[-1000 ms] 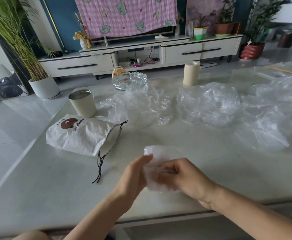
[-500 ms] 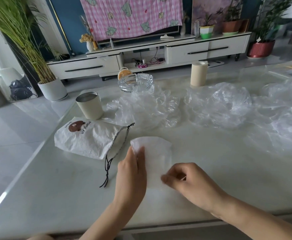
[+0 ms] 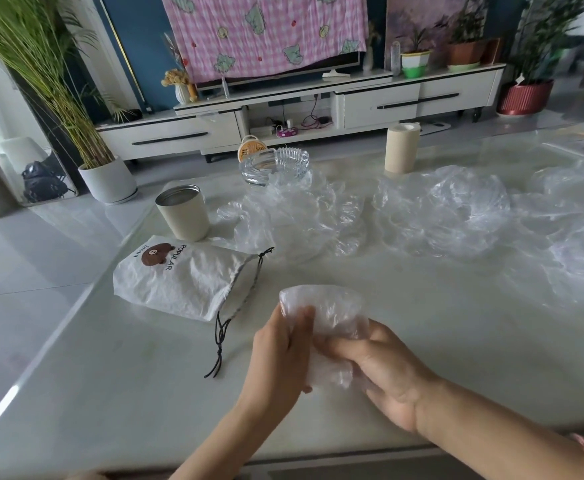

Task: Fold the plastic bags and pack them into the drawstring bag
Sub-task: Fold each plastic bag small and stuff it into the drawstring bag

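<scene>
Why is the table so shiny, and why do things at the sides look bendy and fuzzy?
Head view: daylight bounces off the glossy table, so glare washes out the clear plastic bags; the wide-angle lens bends the TV cabinet; the right corner by the red plant pot is blurred; the folded bag looks sharp.

A folded plastic bag (image 3: 332,313), a small translucent crinkled wad, is standing upright, being gripped at its left edge by the left hand (image 3: 280,355) and low on its right by the right hand (image 3: 384,372). The white drawstring bag (image 3: 179,282), printed with a brown bear and "POPULAR", is lying flat just to the left, its black cord (image 3: 219,341) trailing nearer. Loose plastic bags (image 3: 439,209) are lying crumpled farther back.
</scene>
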Tool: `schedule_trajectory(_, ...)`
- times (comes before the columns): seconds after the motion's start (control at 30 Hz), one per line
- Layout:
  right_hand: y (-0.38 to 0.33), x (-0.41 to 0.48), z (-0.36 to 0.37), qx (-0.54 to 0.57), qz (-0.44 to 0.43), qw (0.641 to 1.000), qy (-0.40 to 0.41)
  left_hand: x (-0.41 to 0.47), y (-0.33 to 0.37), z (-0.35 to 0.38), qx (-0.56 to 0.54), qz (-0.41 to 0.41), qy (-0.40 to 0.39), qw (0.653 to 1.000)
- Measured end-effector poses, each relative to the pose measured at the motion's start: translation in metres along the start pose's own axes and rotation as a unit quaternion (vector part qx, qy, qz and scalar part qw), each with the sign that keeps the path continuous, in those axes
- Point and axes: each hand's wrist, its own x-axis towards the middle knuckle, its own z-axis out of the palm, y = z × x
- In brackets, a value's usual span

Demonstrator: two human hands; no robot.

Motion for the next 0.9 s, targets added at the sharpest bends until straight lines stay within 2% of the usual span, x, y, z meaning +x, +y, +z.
schedule_trajectory(0.17,-0.004,0.008,-0.008,0.029,-0.009,0.999,-0.017,0.005,0.005,-0.01,-0.112,-0.094,-0.079,0.986)
schedule_trajectory(0.3,-0.013,0.011,-0.01,0.004,0.006,0.999,-0.038,0.006,0.009,-0.02,-0.226,-0.173,-0.141,0.948)
schedule_trajectory(0.4,-0.017,0.012,-0.009,-0.003,0.016,1.0,-0.02,0.012,0.009,-0.024,-0.305,-0.233,-0.128,0.915)
schedule_trajectory(0.47,-0.016,0.013,-0.009,-0.038,-0.011,0.999,-0.014,0.014,0.006,-0.024,-0.324,-0.256,-0.105,0.905)
schedule_trajectory(0.6,-0.013,0.012,-0.008,-0.186,-0.098,0.977,-0.034,0.011,-0.001,-0.017,-0.219,-0.239,-0.135,0.936)
schedule_trajectory(0.67,-0.015,0.011,-0.006,-0.224,-0.128,0.965,-0.049,0.009,-0.004,-0.015,-0.19,-0.216,-0.126,0.949)
schedule_trajectory(0.77,-0.019,0.011,-0.007,-0.289,-0.128,0.945,-0.083,0.012,-0.009,-0.016,-0.132,-0.168,-0.077,0.974)
schedule_trajectory(0.9,-0.027,0.016,-0.016,-0.426,-0.1,0.887,-0.144,0.017,-0.009,-0.019,-0.094,-0.12,-0.039,0.988)
